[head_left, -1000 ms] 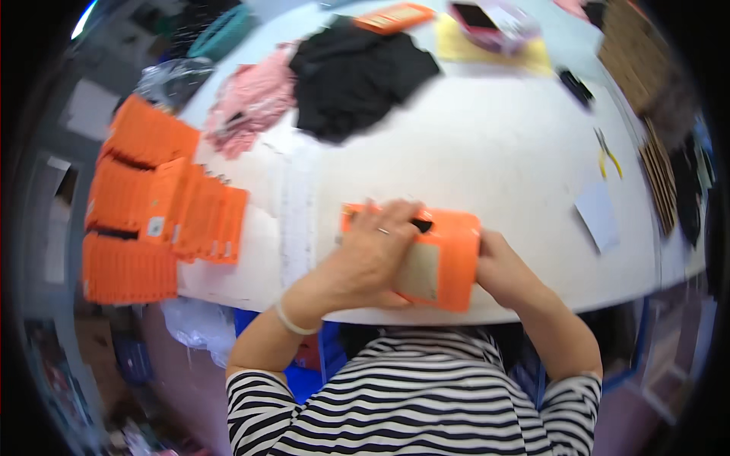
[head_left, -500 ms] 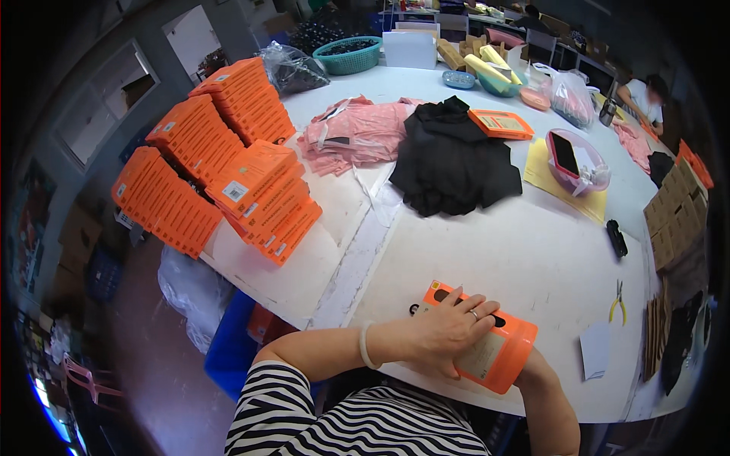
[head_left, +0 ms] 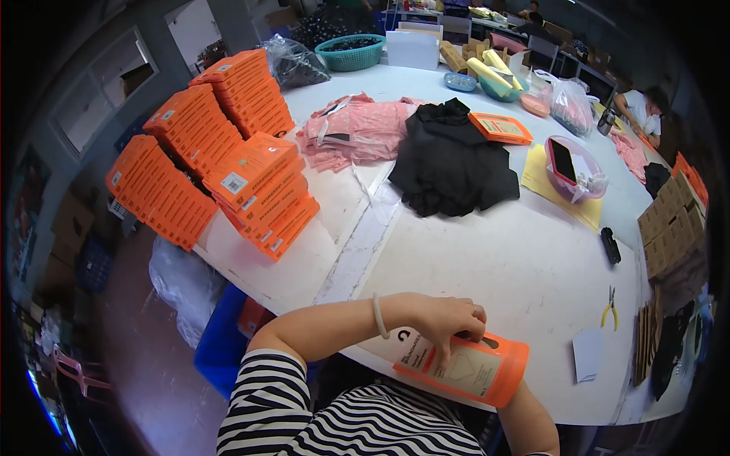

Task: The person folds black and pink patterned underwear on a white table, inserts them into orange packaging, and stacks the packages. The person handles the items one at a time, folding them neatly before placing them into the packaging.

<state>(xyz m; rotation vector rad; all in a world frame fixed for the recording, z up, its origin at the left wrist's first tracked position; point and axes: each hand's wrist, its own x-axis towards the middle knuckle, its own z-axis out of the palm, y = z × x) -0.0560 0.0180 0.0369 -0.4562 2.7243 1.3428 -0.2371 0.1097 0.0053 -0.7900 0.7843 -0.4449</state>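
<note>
Close to my body, at the table's near edge, is an orange cardboard package [head_left: 498, 368] with a pale printed panel and dark cut-outs, bowed at its right end. My left hand [head_left: 450, 323] is closed on its upper side, the thumb lying across the front and the fingers curled at the far edge. The forearm of my right hand [head_left: 525, 406] reaches up to the package's right end. That hand's fingers are hidden behind or inside the cardboard; which of the two cannot be made out.
Stacked orange boxes [head_left: 258, 182] stand at the left. Black fabric [head_left: 452, 163] and pink fabric [head_left: 357, 133] lie beyond. Rightward are a pink basket with a phone [head_left: 561, 161], a black stapler-like tool [head_left: 610, 245], yellow-handled snips [head_left: 610, 311], white cards [head_left: 587, 356] and brown cartons [head_left: 669, 220].
The package has come nearer to my body and lies flatter in direction. My left hand went from lying spread over its front to curling round its far edge.
</note>
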